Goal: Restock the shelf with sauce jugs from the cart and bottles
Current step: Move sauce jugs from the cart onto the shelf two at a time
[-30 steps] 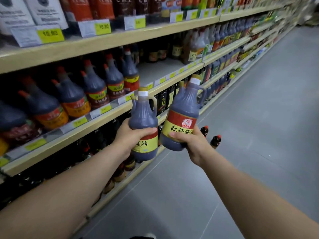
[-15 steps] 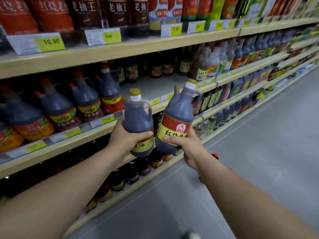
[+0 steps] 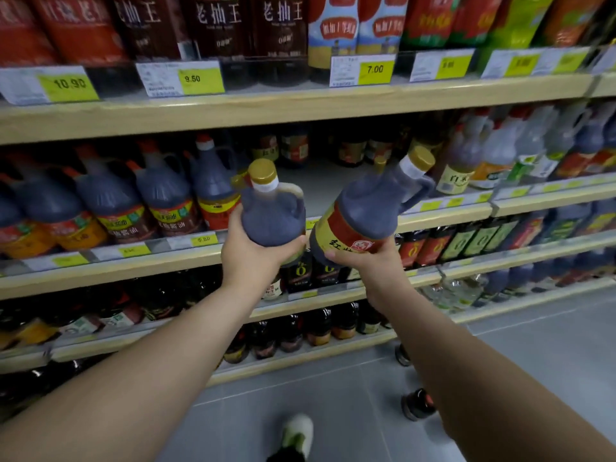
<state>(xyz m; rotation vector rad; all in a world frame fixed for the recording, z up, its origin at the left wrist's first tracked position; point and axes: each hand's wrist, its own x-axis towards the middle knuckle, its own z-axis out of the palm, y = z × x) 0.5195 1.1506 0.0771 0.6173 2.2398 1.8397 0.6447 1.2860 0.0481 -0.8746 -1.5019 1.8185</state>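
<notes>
Jugs of dark sauce fill both of the person's hands. The left grip (image 3: 253, 258) is curled round the bottom of a gold-capped sauce jug (image 3: 273, 211), with the thumb on the near side and the fingers wrapped underneath. This jug stands nearly upright, its handle turned to the right. The right grip (image 3: 370, 265) clasps a second jug (image 3: 366, 208) from below, with the thumb laid across the lower edge of its red and yellow label. That jug is tilted, its gold cap leaning up and to the right.

The two jugs' bases are close together, though it cannot be told whether they touch. Both are held in the air in front of the middle shelf (image 3: 333, 181), where a bare stretch of board shows just behind them. To the left of that gap a row of red-capped jugs (image 3: 166, 201) stands on the same shelf.

On the shelf above, a price tag (image 3: 375, 69) reads 7.00. Down on the grey floor (image 3: 533, 345), a small dark bottle (image 3: 418, 403) stands near the right forearm, and a light shoe (image 3: 298, 431) shows at the bottom edge.
</notes>
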